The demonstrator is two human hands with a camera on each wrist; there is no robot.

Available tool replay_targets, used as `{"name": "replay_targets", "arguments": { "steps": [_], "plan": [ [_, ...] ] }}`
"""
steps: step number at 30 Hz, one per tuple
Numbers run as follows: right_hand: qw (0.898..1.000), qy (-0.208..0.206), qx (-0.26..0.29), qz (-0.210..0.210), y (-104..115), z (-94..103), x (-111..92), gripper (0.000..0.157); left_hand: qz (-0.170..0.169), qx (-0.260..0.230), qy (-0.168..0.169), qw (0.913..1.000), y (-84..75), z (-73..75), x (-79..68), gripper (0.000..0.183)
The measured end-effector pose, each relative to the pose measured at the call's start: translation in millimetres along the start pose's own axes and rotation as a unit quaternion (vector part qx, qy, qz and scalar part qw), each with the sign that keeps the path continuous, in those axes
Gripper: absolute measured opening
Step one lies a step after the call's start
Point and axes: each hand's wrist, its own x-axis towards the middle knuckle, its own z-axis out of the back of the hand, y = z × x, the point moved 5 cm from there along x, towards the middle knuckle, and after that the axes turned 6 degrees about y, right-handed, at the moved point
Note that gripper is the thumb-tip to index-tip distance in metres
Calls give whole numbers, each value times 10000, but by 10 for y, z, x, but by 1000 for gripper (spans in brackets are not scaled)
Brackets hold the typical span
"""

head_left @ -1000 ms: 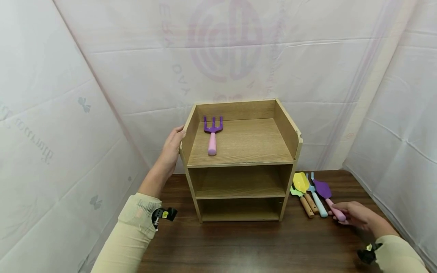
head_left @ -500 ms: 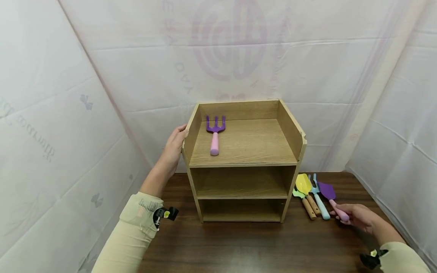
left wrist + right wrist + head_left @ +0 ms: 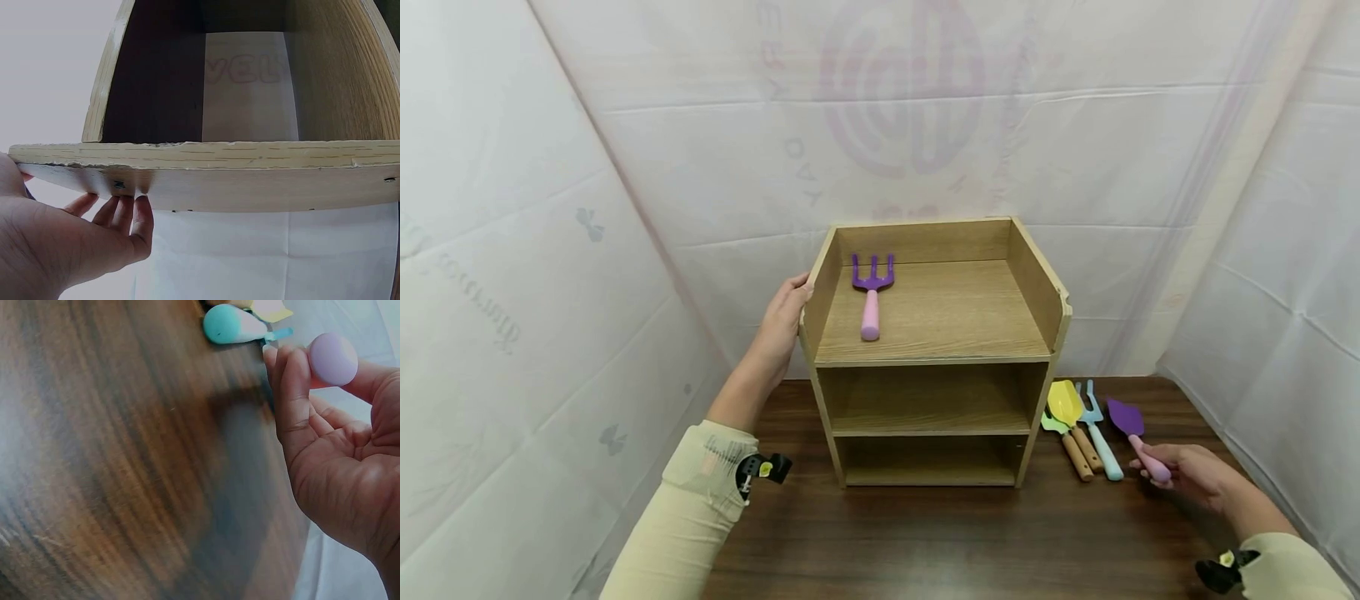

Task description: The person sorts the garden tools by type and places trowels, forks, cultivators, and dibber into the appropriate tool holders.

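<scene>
A small wooden shelf (image 3: 932,317) stands on the table, and a hand fork (image 3: 870,298) with purple tines and a pink handle lies on its top board. My left hand (image 3: 778,329) holds the shelf's left side panel (image 3: 250,181); in the left wrist view its bent fingertips press the outer face. At the right, my right hand (image 3: 1198,477) pinches the pink handle (image 3: 334,359) of a purple-bladed hand trowel (image 3: 1126,417). In the right wrist view only the handle's end shows clearly; the blade is hidden there.
Left of the trowel lie a light blue hand fork (image 3: 1103,450), a yellow trowel (image 3: 1065,402) with a wooden handle, and a green tool (image 3: 1054,424), partly covered. White cloth walls (image 3: 917,125) enclose the dark wooden table (image 3: 925,542).
My right hand has shifted slightly right with the trowel, whose blade now lies farther from the blue fork. My left hand stays on the shelf.
</scene>
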Motion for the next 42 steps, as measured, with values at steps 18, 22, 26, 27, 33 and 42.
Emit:
{"name": "replay_targets", "arguments": {
  "steps": [18, 22, 26, 27, 33, 42],
  "plan": [
    [9925, -837, -490, 739, 1088, -402, -173, 18, 7, -46, -15, 10000, 13, 18, -33, 58],
    [9896, -891, -148, 1122, 1368, -516, -257, 26, -9, -52, -9, 10000, 10, 15, -21, 58],
    [9837, -834, 29, 1590, 1616, -624, -339, 33, -9, -45, 10, 10000, 7, 0, -4, 59],
    [9824, -809, 89, 1683, 1675, -649, -359, 34, -7, -43, 17, 10000, 6, -5, -1, 59],
    [9763, -831, 218, 1987, 2003, -771, -470, 37, -4, -31, 31, 10000, 12, -27, 14, 59],
    [9621, -703, -106, 2633, 2457, -1015, -572, 36, -12, -117, 24, 9999, 3, -48, 30, 58]
  ]
}}
